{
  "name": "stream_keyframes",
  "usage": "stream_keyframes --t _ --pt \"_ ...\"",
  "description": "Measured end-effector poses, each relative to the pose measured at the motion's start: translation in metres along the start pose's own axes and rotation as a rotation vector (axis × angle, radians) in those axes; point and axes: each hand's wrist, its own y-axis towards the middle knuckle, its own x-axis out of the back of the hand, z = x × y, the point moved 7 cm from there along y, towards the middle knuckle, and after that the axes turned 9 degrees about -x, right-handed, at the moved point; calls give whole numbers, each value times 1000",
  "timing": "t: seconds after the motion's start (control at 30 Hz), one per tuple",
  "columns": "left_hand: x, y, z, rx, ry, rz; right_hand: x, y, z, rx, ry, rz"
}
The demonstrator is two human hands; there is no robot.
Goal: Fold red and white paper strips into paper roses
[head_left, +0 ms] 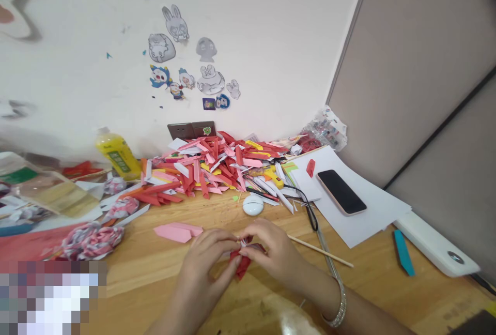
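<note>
Close together over the wooden table, my left hand (pixel 211 260) and my right hand (pixel 267 247) pinch a small folded red paper piece (pixel 243 267). A bit of white and dark paper shows between the fingertips at its top. The right wrist wears a sparkling bracelet. Just left of my left hand lies a folded pink paper strip (pixel 178 231). A white earphone case (pixel 253 204) sits beyond the hands. Behind it spreads a large pile of folded red, pink, white and yellow strips (pixel 205 164).
A yellow glue gun (pixel 273 176) with a black cable lies by the pile. A phone (pixel 341 192) rests on white paper at the right. A wooden stick (pixel 321 250) lies beside my right hand; bottles (pixel 118 154) stand or lie left.
</note>
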Motion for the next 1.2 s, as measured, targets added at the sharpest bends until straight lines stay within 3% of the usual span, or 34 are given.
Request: stream_keyframes --t 0.2,0.33,0.57,0.87,1.2 --pt "-12 -6 14 266 -119 51 -4 -1 -9 -132 64 16" --pt "-10 -9 15 338 -139 -30 -2 -1 -4 -71 118 31" --pt "-4 -14 15 332 -138 -117 1 -3 9 79 126 12" --pt "-2 -16 14 317 -145 -170 -4 -3 -5 -21 90 -13" --pt "-5 -11 15 310 -206 -76 -6 -2 -10 -88 125 55"
